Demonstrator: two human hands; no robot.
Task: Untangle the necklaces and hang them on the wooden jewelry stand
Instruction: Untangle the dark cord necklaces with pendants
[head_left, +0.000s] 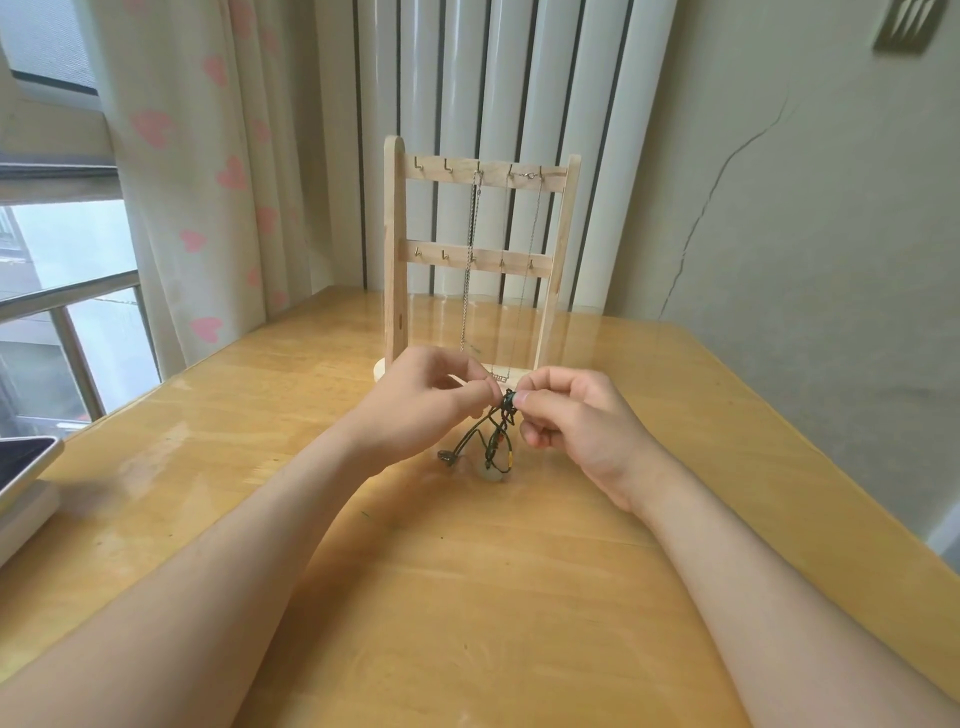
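Wooden worktop (467, 597), wooden jewelry stand (395, 249) upright at its far side, left hand (421, 400) and right hand (576, 421) right in front of it, each grip pinched tight on the dark cord necklace (493, 436), two thin chains (470, 260) hanging from the top hooks, pale pendant (491, 473) resting on the worktop

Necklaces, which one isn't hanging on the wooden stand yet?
The dark green cord necklace, pinched by the left hand and right hand; the two thin metal chains hang from top hooks on the stand.
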